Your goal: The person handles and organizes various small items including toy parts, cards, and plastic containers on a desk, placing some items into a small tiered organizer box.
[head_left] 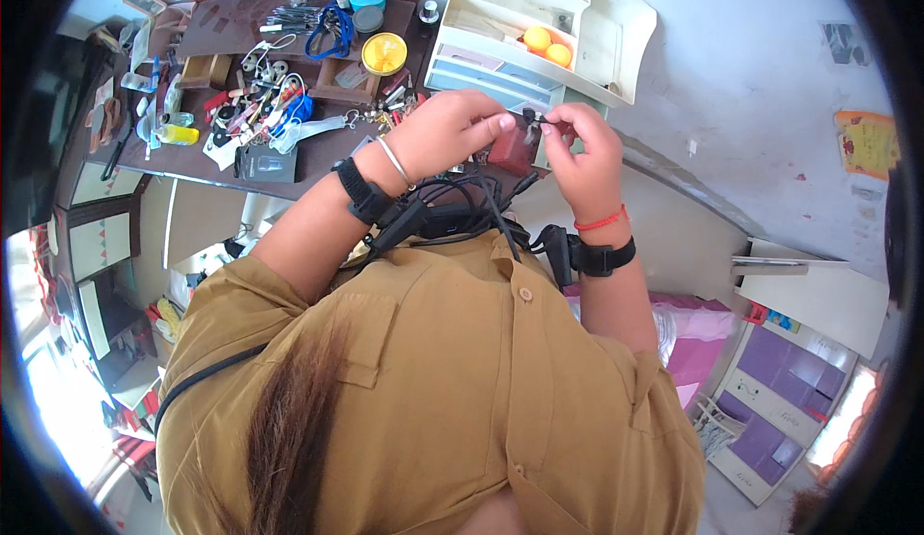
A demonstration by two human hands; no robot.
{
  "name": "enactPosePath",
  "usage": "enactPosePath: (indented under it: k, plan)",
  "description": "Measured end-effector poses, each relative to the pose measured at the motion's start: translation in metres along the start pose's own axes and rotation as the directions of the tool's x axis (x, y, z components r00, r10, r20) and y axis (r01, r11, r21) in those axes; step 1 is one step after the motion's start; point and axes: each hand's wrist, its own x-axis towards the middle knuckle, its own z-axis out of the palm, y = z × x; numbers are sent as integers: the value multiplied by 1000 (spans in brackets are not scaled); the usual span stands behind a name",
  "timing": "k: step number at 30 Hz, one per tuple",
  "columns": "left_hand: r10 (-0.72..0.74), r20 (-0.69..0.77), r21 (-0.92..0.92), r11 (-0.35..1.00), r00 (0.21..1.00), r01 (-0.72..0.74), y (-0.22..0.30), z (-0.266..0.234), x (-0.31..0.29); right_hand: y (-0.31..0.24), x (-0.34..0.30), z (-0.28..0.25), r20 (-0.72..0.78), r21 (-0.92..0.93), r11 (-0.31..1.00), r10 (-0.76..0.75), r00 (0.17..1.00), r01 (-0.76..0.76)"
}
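Above the front edge of the dresser I hold a small black stringy thing point(530, 117) with a thicker, knotted middle; its exact kind is too small to make out. My left hand point(446, 136) pinches its left end between thumb and fingers. At the other end, the fingertips of my right hand point(584, 153) are closed on it, and it stretches between the two hands. Just below them is a dark red box point(513, 153), partly hidden by my fingers.
A cream drawer organiser point(608, 49) holding orange balls point(547, 44) stands behind my hands. To the left, a cluttered dark dresser point(337, 136) bears a yellow round tub point(385, 53), a blue strap point(332, 35) and a yellow bottle point(179, 135). Black cables point(462, 210) lie against my chest.
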Motion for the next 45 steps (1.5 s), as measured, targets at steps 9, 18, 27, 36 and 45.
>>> enactPosePath:
  k: [9,18,27,36,45]
  plan:
    - [-186,-43,-471,870,982,145,5,14,12,8,-8,-4,33,40,996,-76,997,75]
    - [-225,53,-612,763,973,210,2,32,23,27,-14,-14,41,410,901,133,990,-138]
    - [-436,212,-561,678,875,474,-16,57,47,56,-33,-33,189,403,813,375,908,-420]
    - [-622,139,-980,23,770,195,-90,104,89,84,-51,-66,9,426,828,399,917,-365]
    - [-735,-4,-1000,0,678,-5,-74,123,100,116,-61,-98,36,438,789,464,885,-431]
